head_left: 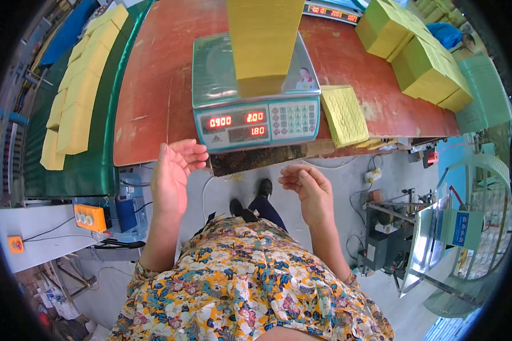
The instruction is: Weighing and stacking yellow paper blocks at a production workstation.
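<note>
On the pan of a teal digital scale (256, 126) stands a tall stack of yellow paper (264, 42), its top running out of the upper edge of the picture. My left hand (176, 176) is raised just before the scale's left front corner, palm turned inward, fingers apart and nothing in them. Before the scale's right front my right hand (310, 190) hovers in the air, fingers loosely curled but apart, holding nothing. Neither hand touches the scale or the stack. Leaning flat by the scale's right side is a thin embossed yellow sheet pile (345, 115).
The scale rests on a worn red table (153, 85). More yellow paper blocks (424, 62) are piled at its right, and a row of yellow blocks (82, 85) lines a green conveyor belt (111, 79) at left. An orange switch box (90, 218) and a machine (381, 238) flank me.
</note>
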A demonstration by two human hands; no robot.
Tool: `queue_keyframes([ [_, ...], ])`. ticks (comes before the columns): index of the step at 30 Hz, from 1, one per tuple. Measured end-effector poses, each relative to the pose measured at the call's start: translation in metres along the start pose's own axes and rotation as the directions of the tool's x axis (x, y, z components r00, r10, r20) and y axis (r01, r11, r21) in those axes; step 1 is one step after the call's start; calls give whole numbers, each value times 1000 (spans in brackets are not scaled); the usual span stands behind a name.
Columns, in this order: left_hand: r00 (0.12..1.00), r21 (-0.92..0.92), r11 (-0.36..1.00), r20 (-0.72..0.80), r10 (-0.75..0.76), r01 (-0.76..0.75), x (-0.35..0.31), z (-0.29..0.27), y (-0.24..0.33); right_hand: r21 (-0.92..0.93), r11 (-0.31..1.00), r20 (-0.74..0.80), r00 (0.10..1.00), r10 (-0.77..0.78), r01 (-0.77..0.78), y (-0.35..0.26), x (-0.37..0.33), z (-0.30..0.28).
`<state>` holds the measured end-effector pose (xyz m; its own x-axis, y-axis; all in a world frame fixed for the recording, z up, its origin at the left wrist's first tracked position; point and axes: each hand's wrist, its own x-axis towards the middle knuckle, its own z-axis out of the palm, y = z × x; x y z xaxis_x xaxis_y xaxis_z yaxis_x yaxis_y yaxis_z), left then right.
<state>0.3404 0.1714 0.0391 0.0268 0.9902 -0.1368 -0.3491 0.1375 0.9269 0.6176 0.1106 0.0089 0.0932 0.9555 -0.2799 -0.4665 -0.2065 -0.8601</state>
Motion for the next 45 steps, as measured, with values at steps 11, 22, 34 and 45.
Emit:
queue_keyframes([
  [11,989,-111,987,-109,101,-113,191,29,23,-145,957,162,960,-228,251,-76,134,1],
  [22,993,-193,981,-117,-4,-19,226,130,-11,-262,890,209,922,-325,373,-95,242,48],
  [34,995,-374,926,100,1,37,161,151,-20,-272,868,46,906,-421,416,-69,163,2],
  [45,855,236,964,470,-220,119,196,152,106,128,991,-43,998,38,-32,-19,154,-18],
])
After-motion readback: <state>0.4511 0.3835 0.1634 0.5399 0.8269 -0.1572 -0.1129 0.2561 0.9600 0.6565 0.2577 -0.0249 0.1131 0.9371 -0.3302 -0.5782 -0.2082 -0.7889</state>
